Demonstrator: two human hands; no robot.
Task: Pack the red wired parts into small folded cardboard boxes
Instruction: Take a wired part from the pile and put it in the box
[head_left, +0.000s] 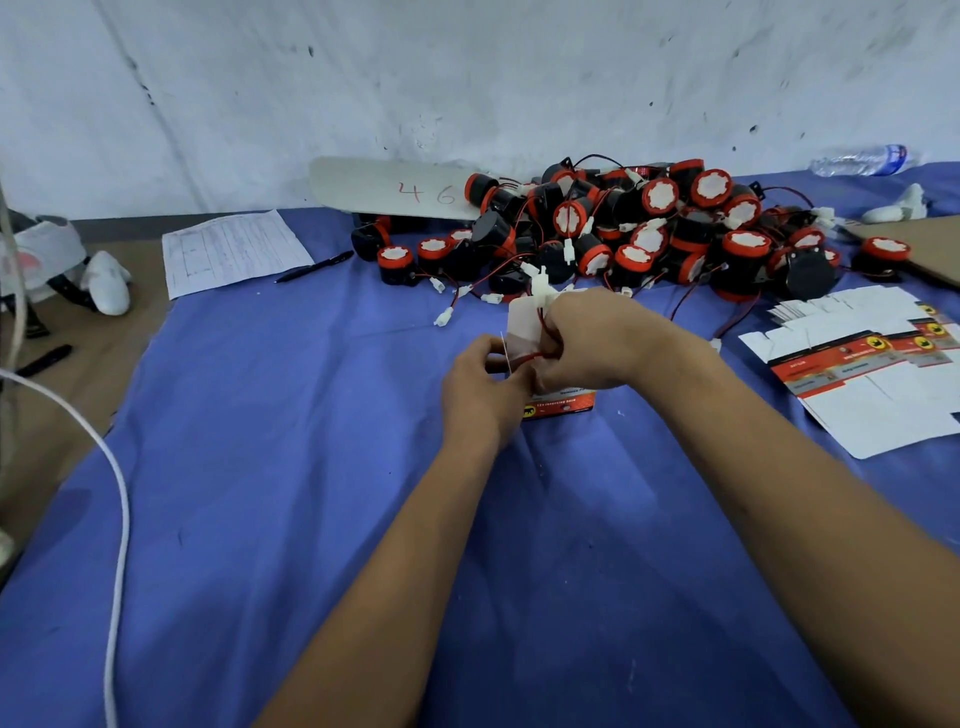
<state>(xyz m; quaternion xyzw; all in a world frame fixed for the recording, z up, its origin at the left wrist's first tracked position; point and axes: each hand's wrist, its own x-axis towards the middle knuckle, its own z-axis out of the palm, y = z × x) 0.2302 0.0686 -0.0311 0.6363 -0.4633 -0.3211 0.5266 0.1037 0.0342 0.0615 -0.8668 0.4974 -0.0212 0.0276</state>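
A small folded cardboard box (563, 404), red and white with a yellow logo, stands on the blue cloth (311, 519) between my hands. My left hand (480, 382) grips its left side and pinches a white flap. My right hand (592, 338) curls over the box's open top and holds a red wire with a white connector (543, 291) sticking up. The part's body is hidden inside the box or under my fingers. A large pile of red and black wired parts (649, 234) lies beyond, against the wall.
Flat unfolded boxes (862, 374) are stacked at the right. A paper form (231, 249) and a pen (314, 266) lie at the back left. A white cable (117, 493) curves along the left edge. A water bottle (862, 160) lies at the back right.
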